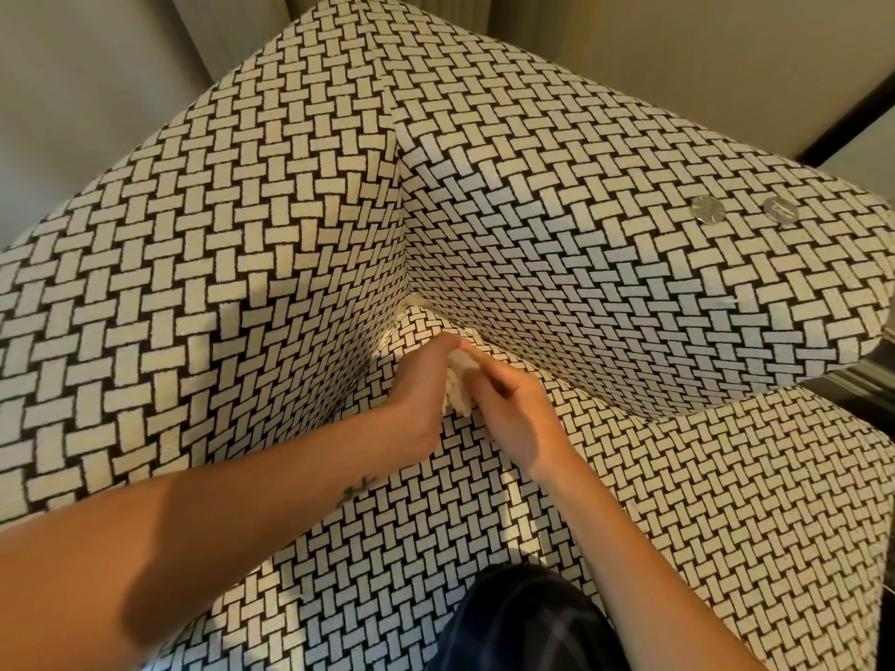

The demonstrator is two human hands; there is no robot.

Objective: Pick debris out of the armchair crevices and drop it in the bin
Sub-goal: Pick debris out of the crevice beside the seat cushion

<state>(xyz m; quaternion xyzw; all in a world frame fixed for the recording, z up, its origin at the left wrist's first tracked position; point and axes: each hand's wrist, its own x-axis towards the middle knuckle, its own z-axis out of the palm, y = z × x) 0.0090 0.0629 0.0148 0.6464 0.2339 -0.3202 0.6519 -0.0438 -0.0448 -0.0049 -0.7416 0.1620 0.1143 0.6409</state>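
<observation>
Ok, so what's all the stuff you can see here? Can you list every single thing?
armchair: one, cream and black woven pattern, fills most of the view
coins: two, silver, lying apart on top of the armrest at the right of the picture
paper wad: one, white and crumpled, at the seat's back corner crevice
curtain: at least one, beige, behind the armchair
bin: none in view
trouser leg: one, dark checked, bottom edge
tattoo: one, small and dark, on the left forearm
left hand: one, holding the paper wad at the corner
right hand: one, holding the same wad from the other side
</observation>
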